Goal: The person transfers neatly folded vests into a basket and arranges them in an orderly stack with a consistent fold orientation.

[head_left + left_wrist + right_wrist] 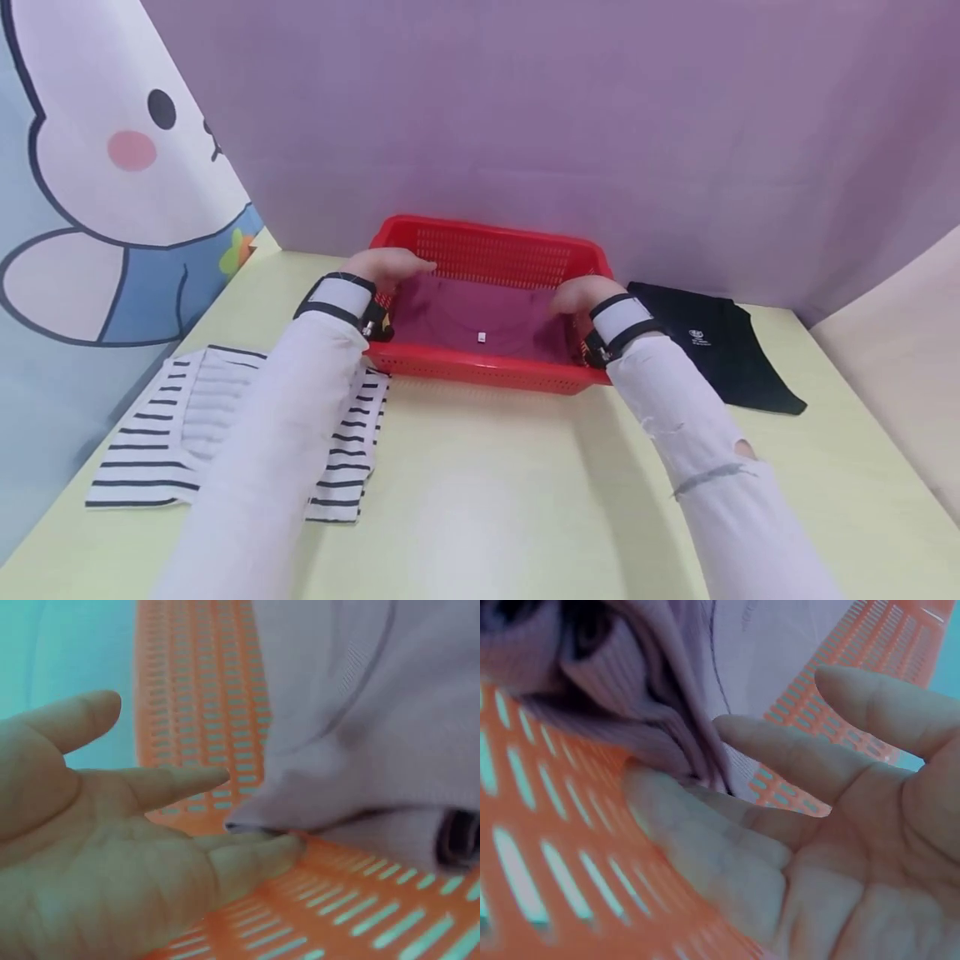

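A folded maroon garment (487,312) with a small white tag lies in a red plastic basket (480,367) with slotted walls. At the basket's left end is my left hand (386,265); in its wrist view the left hand (127,832) has extended fingers, the lower fingertips at the garment's edge (300,802). My right hand (587,293) reaches into the opposite end. In its own wrist view, the right hand (832,832) has the thumb apart and its fingers reaching to the garment's folded layers (652,712). Neither hand grips the cloth.
A black-and-white striped garment (146,450) lies on the pale table (480,492) at left, partly behind my left sleeve. A black garment (727,350) lies right of the basket. A purple wall covering (525,125) stands behind the basket.
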{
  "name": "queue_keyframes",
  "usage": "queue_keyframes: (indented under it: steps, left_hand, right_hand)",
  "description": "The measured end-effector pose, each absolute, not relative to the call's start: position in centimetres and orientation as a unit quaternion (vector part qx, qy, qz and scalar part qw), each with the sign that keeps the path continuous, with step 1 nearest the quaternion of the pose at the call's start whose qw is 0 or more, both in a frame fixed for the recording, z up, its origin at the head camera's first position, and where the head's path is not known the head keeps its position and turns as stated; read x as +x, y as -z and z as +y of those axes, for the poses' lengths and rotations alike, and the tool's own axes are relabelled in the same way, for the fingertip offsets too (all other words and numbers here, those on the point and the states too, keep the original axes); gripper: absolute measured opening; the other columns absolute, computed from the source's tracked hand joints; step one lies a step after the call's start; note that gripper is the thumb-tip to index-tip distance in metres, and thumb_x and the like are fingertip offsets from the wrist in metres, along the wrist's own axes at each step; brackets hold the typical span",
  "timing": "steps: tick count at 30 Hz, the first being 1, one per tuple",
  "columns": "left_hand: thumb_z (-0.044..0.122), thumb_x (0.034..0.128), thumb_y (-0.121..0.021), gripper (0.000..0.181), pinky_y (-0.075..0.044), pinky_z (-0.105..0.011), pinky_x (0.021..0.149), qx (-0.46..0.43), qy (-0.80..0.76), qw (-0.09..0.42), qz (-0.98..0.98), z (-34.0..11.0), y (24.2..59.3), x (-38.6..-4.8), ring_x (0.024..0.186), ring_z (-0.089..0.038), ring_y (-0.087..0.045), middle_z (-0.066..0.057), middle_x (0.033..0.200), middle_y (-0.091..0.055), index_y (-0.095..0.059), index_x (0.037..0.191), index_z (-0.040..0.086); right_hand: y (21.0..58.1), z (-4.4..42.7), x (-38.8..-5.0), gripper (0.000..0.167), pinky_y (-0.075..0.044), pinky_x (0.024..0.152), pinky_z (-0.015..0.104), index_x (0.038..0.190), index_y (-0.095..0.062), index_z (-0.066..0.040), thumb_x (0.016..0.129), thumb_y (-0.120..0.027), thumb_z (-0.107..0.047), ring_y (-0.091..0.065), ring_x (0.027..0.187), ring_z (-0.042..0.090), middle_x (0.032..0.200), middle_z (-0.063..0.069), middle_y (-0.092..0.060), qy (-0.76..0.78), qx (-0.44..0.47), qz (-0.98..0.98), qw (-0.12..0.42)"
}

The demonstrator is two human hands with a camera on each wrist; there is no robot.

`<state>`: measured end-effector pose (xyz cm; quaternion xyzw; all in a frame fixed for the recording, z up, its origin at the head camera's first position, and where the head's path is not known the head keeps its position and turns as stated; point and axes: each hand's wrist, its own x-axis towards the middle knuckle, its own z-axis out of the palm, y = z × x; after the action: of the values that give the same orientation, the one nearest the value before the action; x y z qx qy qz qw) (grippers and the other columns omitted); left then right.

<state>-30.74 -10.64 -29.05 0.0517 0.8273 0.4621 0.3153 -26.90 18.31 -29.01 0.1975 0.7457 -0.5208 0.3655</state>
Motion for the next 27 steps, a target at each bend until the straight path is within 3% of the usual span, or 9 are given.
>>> queue_keyframes:
  steps: [4, 7, 14, 18, 27]
  left_hand:
    - [0.021, 0.1018, -0.038, 0.048, -0.025, -0.050, 0.114, 0.082, -0.445, 0.309, 0.836, -10.9, 29.3, -30.7, 0.138, -0.034, -0.024, -0.020, 0.146, -0.030, -0.033, 0.143, -0.003]
    - [0.020, 0.1013, -0.038, 0.050, -0.024, -0.049, 0.114, 0.093, -0.429, 0.301, 0.847, -11.0, 29.5, -30.6, 0.138, -0.036, -0.025, -0.021, 0.146, -0.032, -0.030, 0.144, -0.004]
    - [0.024, 0.1020, -0.037, 0.054, -0.017, -0.049, 0.117, 0.111, -0.406, 0.289, 0.860, -11.3, 28.6, -30.9, 0.142, -0.036, -0.018, -0.020, 0.151, -0.027, -0.024, 0.147, -0.003]
    - [0.027, 0.1022, -0.037, 0.057, -0.014, -0.049, 0.117, 0.114, -0.401, 0.285, 0.863, -11.6, 27.3, -31.0, 0.145, -0.034, -0.011, -0.017, 0.156, -0.017, -0.019, 0.149, 0.001]
    - [0.029, 0.1018, -0.037, 0.056, -0.018, -0.051, 0.116, 0.112, -0.379, 0.285, 0.873, -11.9, 25.8, -30.9, 0.143, -0.036, -0.018, -0.018, 0.153, -0.025, -0.022, 0.149, 0.002]
  right_hand:
    - [29.0, 18.5, -27.4, 0.018, -0.044, 0.094, 0.037, 0.102, -0.056, -0.004, 0.084, -0.059, -0.005, -0.049, 0.111, 0.024, 0.117, 0.009, -0.048, 0.494, 0.177, 0.775, 0.352]
    - [27.4, 17.5, -26.3, 0.024, -0.037, 0.104, 0.039, 0.108, -0.054, 0.001, 0.085, -0.057, -0.004, -0.039, 0.122, 0.026, 0.125, 0.011, -0.041, 0.446, 0.146, 0.810, 0.351]
    - [26.3, 18.0, -27.1, 0.036, -0.042, 0.102, 0.046, 0.118, -0.056, 0.004, 0.090, -0.053, -0.019, -0.046, 0.123, 0.032, 0.129, 0.017, -0.049, 0.227, -0.014, 0.903, 0.365]
    - [25.6, 18.4, -27.5, 0.042, -0.043, 0.102, 0.045, 0.127, -0.054, 0.001, 0.093, -0.049, -0.025, -0.049, 0.123, 0.033, 0.137, 0.017, -0.048, 0.191, -0.041, 0.914, 0.356]
    - [24.8, 18.7, -27.5, 0.050, -0.044, 0.102, 0.044, 0.137, -0.042, 0.000, 0.096, -0.050, -0.028, -0.047, 0.125, 0.035, 0.135, 0.019, -0.047, 0.213, -0.046, 0.908, 0.356]
